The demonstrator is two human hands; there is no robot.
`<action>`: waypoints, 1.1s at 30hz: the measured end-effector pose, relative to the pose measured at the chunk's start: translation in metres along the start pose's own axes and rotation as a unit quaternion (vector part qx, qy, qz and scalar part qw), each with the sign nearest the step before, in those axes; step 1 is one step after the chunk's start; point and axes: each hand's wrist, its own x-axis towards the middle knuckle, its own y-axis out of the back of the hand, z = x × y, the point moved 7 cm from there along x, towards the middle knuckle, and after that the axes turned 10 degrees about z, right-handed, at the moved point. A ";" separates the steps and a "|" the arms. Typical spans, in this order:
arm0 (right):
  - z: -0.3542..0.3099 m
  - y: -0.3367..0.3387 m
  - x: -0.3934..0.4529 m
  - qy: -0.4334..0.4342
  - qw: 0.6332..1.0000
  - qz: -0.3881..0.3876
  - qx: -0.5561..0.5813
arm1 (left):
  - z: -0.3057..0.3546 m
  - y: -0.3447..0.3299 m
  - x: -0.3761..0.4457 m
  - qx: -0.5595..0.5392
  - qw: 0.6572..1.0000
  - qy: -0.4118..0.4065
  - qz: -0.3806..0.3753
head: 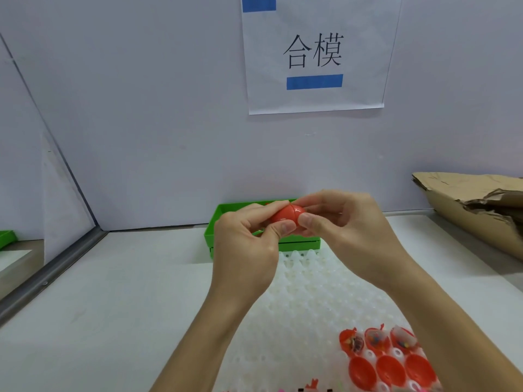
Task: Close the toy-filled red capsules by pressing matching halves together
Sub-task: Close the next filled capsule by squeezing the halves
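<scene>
A red capsule (pixel 286 215) is held in the air between both hands, its two halves meeting at a visible seam. My left hand (pixel 249 244) pinches its left half with thumb and fingers. My right hand (pixel 345 222) pinches its right half the same way. They hover just in front of a green bin (pixel 223 219) at the back. On the white bumpy tray (pixel 311 301) below, three toy-filled red halves (pixel 377 339) sit at the lower right, with three empty red halves (pixel 390 369) in the row in front of them.
A torn cardboard box (pixel 475 205) lies at the right against the wall. A paper sign (pixel 314 55) hangs on the back wall. A metal rail (pixel 48 278) borders the table's left edge, with another green bin (pixel 7 237) beyond it.
</scene>
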 end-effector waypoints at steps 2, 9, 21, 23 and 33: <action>-0.005 0.001 0.000 0.017 1.000 -0.010 0.005 | 0.001 -0.002 0.000 -0.001 1.000 -0.002 -0.005; -0.009 0.003 0.001 0.044 0.997 -0.003 -0.062 | -0.002 -0.003 0.000 0.004 1.000 0.012 -0.023; -0.005 0.003 0.001 0.020 0.999 0.035 0.002 | -0.008 -0.004 -0.003 -0.026 0.999 0.021 0.011; -0.004 0.002 0.001 0.018 0.999 0.042 0.007 | -0.008 -0.004 -0.003 -0.023 1.000 0.013 0.014; 0.002 0.005 0.002 -0.031 0.997 0.055 0.035 | -0.005 -0.009 -0.008 -0.029 0.999 0.008 0.017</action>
